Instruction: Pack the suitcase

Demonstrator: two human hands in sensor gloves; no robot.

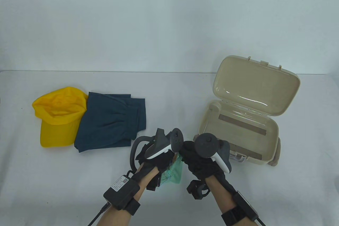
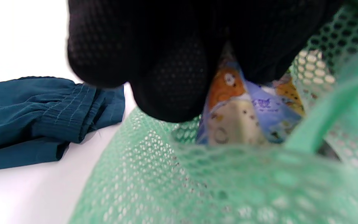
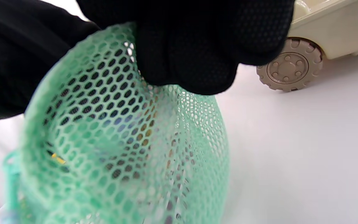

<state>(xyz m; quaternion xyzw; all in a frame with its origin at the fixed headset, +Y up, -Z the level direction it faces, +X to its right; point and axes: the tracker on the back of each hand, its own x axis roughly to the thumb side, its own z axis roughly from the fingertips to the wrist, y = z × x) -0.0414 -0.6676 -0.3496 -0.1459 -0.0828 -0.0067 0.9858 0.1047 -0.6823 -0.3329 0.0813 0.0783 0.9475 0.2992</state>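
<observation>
Between the shorts [image 1: 111, 122] and open suitcase [image 1: 238, 130], both hands [image 1: 156, 162] [image 1: 201, 162] pinch the green mesh bag [image 1: 173, 174], which they should lift level.

Beige suitcase [image 1: 238, 128] open at right, green mesh bag [image 1: 173, 174] lifted, shorts [image 1: 111, 121], yellow cap [image 1: 58, 116] left.

Your gloves are black mesh: the left hand [image 1: 155, 163] and right hand [image 1: 200, 163] both pinch a mint-green net bag [image 1: 173, 174] with a honeycomb weave. Inside it you can see a packet [image 2: 244, 115] printed in blue, orange and cream cartoon figures. Left of the bag lie dark teal shorts [image 1: 111, 121], and left of those a bright yellow cap [image 1: 59, 116]. Right of the bag, the suitcase [image 1: 246, 112] is plain beige, with a tan-beige wheel [image 3: 291, 67].
</observation>
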